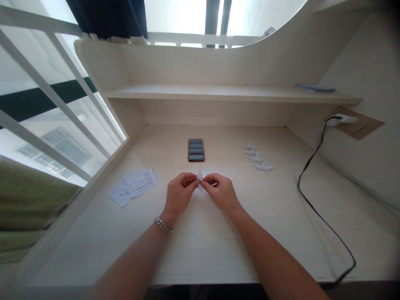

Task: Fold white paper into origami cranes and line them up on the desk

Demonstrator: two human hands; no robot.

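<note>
My left hand and my right hand meet over the middle of the pale wooden desk. Both pinch a small folded piece of white paper between fingertips, just above the desk top. A chain bracelet sits on my left wrist. Beyond my hands lies a dark phone, flat on the desk. Several finished folded paper cranes lie in a row to the right of the phone.
Several loose paper slips lie at the left. A black cable runs from a wall socket down across the desk's right side. A shelf spans the back, with a flat blue item on its right end. A railing stands left.
</note>
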